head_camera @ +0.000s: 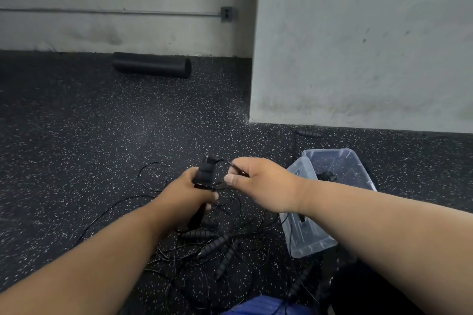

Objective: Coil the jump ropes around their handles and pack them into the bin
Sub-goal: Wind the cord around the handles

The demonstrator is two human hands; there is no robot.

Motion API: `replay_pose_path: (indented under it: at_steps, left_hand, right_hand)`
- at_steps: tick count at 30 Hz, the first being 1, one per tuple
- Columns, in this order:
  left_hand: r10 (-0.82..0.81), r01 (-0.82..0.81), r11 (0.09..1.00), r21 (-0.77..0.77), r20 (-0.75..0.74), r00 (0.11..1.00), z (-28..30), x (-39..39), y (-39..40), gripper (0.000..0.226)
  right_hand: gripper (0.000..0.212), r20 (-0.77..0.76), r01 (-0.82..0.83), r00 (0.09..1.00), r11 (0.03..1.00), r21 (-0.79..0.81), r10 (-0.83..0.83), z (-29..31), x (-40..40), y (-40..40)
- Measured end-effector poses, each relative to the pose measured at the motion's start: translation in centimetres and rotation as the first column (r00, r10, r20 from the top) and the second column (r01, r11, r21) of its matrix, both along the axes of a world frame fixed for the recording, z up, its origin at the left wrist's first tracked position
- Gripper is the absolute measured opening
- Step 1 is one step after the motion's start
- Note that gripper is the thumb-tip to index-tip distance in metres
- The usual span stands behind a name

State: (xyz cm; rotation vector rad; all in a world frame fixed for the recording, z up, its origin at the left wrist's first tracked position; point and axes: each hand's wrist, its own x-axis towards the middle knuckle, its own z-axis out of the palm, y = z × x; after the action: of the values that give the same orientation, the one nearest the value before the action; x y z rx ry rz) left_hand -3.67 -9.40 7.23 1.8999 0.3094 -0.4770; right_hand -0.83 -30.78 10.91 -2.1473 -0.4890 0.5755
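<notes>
My left hand [188, 193] grips a pair of black jump rope handles [205, 174] held upright, with thin black cord partly wound round them. My right hand [258, 181] pinches that cord [222, 161] just to the right of the handles. On the floor below my hands lies a tangle of several more black handles [213, 244] and loose cords [151, 176]. A clear plastic bin [358, 161] stands to the right, with a dark coiled rope [326, 176] inside it.
The bin's clear lid [304, 238] leans against the bin's left side. One more black handle [308, 133] lies near the wall behind the bin. A black foam roller [152, 65] rests against the far wall. The floor is black speckled rubber.
</notes>
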Motion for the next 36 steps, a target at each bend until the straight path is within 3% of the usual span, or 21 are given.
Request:
replay_pose_path:
  at_steps: [4,7,9,10,13,16,18,22,25,27,31,36]
  left_hand:
    - [-0.107,0.106,0.992,-0.071,-0.004,0.994,0.9,0.1,0.4,0.062]
    - [-0.18,0.18,0.971,-0.159,0.015,0.984,1.4,-0.4,-0.7,0.058]
    - [-0.235,0.229,0.959,-0.166,-0.016,0.972,0.9,-1.0,-1.4,0.059]
    - [-0.266,0.257,0.952,-0.166,-0.038,0.963,0.5,-1.3,-1.8,0.058]
    - [-0.4,0.387,0.911,-0.138,-0.081,0.913,-0.9,-2.2,-3.5,0.041]
    - [-0.446,0.427,0.885,-0.184,-0.077,0.892,-1.5,-2.8,-5.1,0.034]
    - [-0.438,0.407,0.876,-0.258,-0.076,0.896,-1.6,-2.7,-5.2,0.036]
    - [-0.337,0.292,0.881,-0.371,-0.063,0.939,-0.7,-2.5,-5.1,0.027]
    - [-0.241,0.22,0.929,-0.299,-0.037,0.97,0.4,-1.6,-4.3,0.024]
    - [-0.108,0.098,0.938,-0.333,-0.011,0.994,1.8,-0.7,-3.5,0.025]
    - [0.116,-0.105,0.755,-0.647,-0.025,0.993,4.8,0.9,-1.7,0.016]
    - [0.258,-0.191,0.705,-0.683,-0.003,0.966,5.4,1.9,0.0,0.014]
  right_hand:
    - [0.032,-0.025,0.147,0.989,0.989,-0.028,-0.148,-0.1,1.6,-0.9]
    - [0.032,-0.06,0.193,0.979,0.98,-0.047,-0.196,-0.2,2.0,-1.1]
    - [0.029,-0.152,0.295,0.948,0.95,0.105,-0.278,-0.2,1.9,-0.6]
    - [0.027,-0.268,0.364,0.916,0.902,0.232,-0.3,0.0,1.9,-0.2]
    - [0.026,-0.596,0.477,0.796,0.717,0.507,-0.108,1.2,1.5,1.2]
    - [0.029,-0.656,0.465,0.754,0.672,0.577,0.042,2.1,1.2,2.3]
    - [0.03,-0.65,0.475,0.759,0.669,0.572,0.017,2.4,1.6,2.4]
    - [0.034,-0.637,0.566,0.757,0.636,0.525,-0.147,2.4,3.1,1.2]
    - [0.04,-0.628,0.558,0.767,0.619,0.552,-0.131,2.7,4.1,-0.1]
    - [0.049,-0.612,0.515,0.787,0.631,0.58,-0.081,2.8,4.6,-0.8]
    - [0.057,-0.532,0.383,0.846,0.644,0.663,0.044,2.2,4.4,-1.6]
    - [0.042,-0.394,0.147,0.856,0.574,0.806,0.335,3.4,4.4,-3.0]
